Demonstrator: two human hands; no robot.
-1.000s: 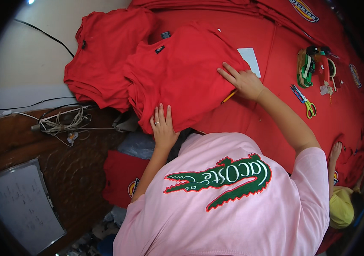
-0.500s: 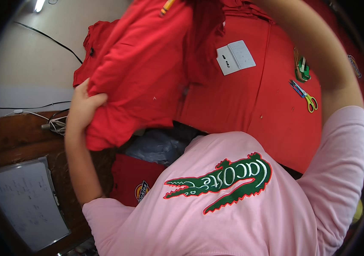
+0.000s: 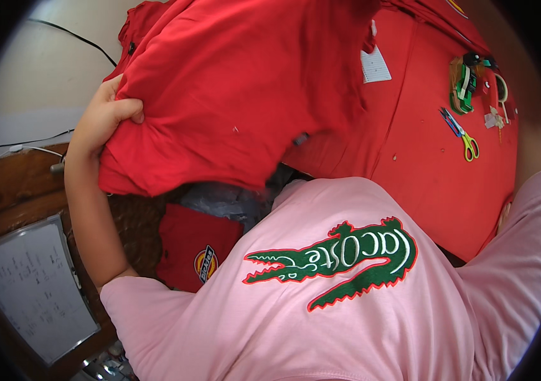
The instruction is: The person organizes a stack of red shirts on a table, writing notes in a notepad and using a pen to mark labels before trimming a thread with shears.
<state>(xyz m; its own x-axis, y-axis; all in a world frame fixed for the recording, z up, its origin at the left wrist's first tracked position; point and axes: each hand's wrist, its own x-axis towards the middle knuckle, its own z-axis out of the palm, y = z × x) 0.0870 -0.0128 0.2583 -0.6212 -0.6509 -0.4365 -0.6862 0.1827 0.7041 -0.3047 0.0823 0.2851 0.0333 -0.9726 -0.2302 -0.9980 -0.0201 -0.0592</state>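
Note:
My left hand [image 3: 110, 115] is closed on the edge of a red garment [image 3: 232, 89], thumb on top and fingers behind the cloth. The garment hangs spread and creased from that grip, running up past the top edge of the picture. Its exact kind does not show. A small dark patch [image 3: 301, 138], perhaps a tag, sits at its right lower edge. My right upper arm and pink sleeve [image 3: 511, 222] reach up along the right rim, and the right hand is out of sight.
On the red-covered table lie yellow-handled scissors [image 3: 464, 138], a green tape dispenser [image 3: 463, 87] and a partly covered notebook [image 3: 375, 66]. Below the held cloth are a folded red shirt [image 3: 184, 232] with a badge and a grey plastic bag [image 3: 219, 202]. A whiteboard [image 3: 39, 286] stands lower left.
My left hand has moved left and slightly up, and the red garment has spread wider to the right, covering most of the notebook. My right arm has swung outward to the right rim.

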